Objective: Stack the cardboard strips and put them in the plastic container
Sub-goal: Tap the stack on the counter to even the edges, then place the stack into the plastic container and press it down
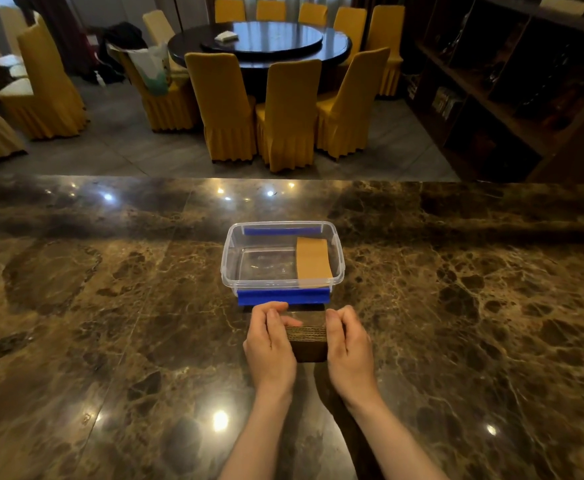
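Head view: left hand [270, 344] and right hand [350, 342] press a stack of strips [307, 342] between them, both grasping its ends, on the marble worktop [110, 306]. Clear container [230, 268] sits just beyond, open, one strip [313, 261] lying inside at right

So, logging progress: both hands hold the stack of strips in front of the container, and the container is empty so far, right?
Not empty: the head view shows one cardboard strip already lying inside the plastic container, on its right side. The rest holds: left hand and right hand grip the stack in front of it.
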